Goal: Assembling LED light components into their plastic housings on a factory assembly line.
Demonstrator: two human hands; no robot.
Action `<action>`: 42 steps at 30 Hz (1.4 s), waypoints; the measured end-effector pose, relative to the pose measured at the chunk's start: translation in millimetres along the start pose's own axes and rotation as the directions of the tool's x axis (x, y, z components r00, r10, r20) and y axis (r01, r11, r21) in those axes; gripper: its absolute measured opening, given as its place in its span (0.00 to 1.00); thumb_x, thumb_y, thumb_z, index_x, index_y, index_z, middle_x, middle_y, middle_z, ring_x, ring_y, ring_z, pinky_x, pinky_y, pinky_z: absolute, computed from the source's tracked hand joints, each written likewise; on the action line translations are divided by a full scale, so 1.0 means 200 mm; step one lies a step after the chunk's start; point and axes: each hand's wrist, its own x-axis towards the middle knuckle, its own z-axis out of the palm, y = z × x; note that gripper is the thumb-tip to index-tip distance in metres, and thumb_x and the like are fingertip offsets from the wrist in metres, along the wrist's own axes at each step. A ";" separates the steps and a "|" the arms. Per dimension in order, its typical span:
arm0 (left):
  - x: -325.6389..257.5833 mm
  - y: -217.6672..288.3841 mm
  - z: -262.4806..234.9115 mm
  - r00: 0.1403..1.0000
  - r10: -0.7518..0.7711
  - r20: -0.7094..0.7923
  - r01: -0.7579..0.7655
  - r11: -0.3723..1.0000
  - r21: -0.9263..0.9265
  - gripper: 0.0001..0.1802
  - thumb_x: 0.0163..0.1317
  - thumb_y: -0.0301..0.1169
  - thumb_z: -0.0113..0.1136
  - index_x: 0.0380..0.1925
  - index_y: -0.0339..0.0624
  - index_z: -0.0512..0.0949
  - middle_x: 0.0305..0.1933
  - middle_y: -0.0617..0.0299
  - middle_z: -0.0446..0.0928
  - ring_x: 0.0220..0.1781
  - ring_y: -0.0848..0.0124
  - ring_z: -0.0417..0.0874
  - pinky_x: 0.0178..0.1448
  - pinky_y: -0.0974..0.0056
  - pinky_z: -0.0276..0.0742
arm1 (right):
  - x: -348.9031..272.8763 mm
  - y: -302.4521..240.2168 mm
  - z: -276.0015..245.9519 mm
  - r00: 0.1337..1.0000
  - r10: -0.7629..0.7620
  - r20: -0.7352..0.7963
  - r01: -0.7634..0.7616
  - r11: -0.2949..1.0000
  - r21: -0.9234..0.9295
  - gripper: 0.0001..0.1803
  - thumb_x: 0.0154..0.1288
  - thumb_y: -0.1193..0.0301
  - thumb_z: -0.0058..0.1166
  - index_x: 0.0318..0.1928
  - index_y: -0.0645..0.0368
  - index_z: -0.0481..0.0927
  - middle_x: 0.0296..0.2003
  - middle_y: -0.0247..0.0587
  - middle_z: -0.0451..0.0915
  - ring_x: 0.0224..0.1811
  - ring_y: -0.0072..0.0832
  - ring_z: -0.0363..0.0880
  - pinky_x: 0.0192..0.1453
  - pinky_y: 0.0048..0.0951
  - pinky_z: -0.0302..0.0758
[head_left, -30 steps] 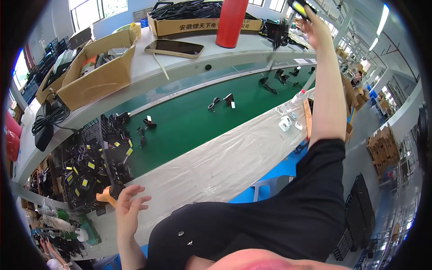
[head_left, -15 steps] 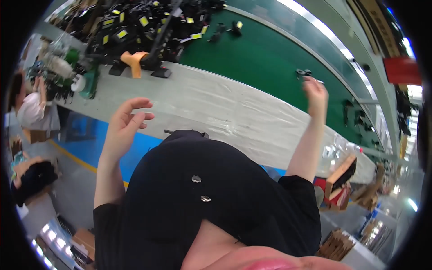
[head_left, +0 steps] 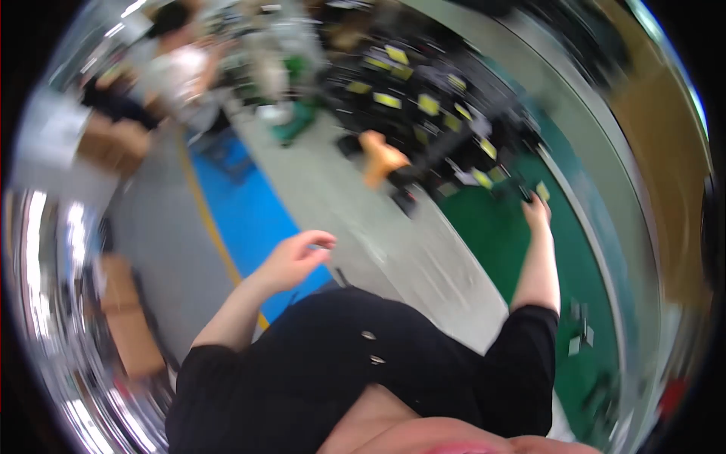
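My right hand [head_left: 538,212] reaches far out over the green belt [head_left: 484,238]. Its fingertips are at a small black part [head_left: 523,189], and a yellow-labelled piece [head_left: 543,191] lies close beside them. Motion blur hides whether the fingers grip the part. My left hand [head_left: 291,261] hovers near the pale worktop's [head_left: 393,261] front edge, fingers loosely curved and thumb apart, with nothing in it. Ahead rises a big heap of black parts with yellow labels [head_left: 427,106]. An orange, branching object [head_left: 382,159] stands at the heap's near side.
Beyond the heap to the left are a green bin [head_left: 293,125] and a person in a white top [head_left: 181,76]. Cardboard boxes [head_left: 125,318] stand on the floor at left. A blue floor strip [head_left: 242,219] runs along the worktop. More small parts [head_left: 581,329] lie on the belt.
The view has swung left, bringing the heap nearer the middle. My right hand has gone from a part farther along the belt to the parts beside the heap. My left hand remains empty.
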 end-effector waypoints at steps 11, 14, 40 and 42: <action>0.24 0.13 0.05 0.981 0.057 0.187 -0.063 0.998 0.026 0.17 0.66 0.32 0.46 0.54 0.40 0.68 0.51 0.60 0.73 0.46 0.72 0.78 0.51 0.66 0.73 | -0.28 -0.24 -0.22 0.891 -0.151 -0.427 0.258 0.945 0.204 0.11 0.62 0.71 0.49 0.41 0.63 0.80 0.41 0.44 0.78 0.44 0.37 0.77 0.50 0.32 0.73; 0.35 0.25 0.16 0.956 0.101 0.277 -0.037 0.973 -0.228 0.25 0.67 0.37 0.46 0.62 0.45 0.59 0.60 0.58 0.66 0.50 0.71 0.76 0.50 0.64 0.73 | -0.77 -0.57 -0.43 0.861 -0.225 -0.456 0.357 0.906 0.227 0.10 0.63 0.75 0.49 0.43 0.64 0.80 0.43 0.47 0.76 0.45 0.39 0.76 0.50 0.33 0.73; -0.01 0.30 0.20 0.842 0.539 -0.021 -0.522 0.805 -0.281 0.15 0.59 0.21 0.48 0.47 0.38 0.68 0.40 0.59 0.76 0.38 0.75 0.78 0.45 0.68 0.75 | -1.76 -1.46 -0.76 0.635 -0.682 -0.363 0.753 0.652 0.094 0.23 0.53 0.79 0.55 0.53 0.57 0.74 0.54 0.46 0.68 0.51 0.39 0.72 0.51 0.33 0.72; -0.04 0.32 0.17 0.846 0.530 -0.052 -0.523 0.808 -0.270 0.14 0.59 0.20 0.48 0.47 0.38 0.68 0.40 0.60 0.76 0.39 0.75 0.78 0.46 0.69 0.75 | -1.76 -1.47 -0.75 0.588 -0.713 -0.381 0.789 0.609 0.079 0.21 0.50 0.80 0.58 0.48 0.59 0.77 0.47 0.42 0.73 0.43 0.35 0.75 0.45 0.31 0.73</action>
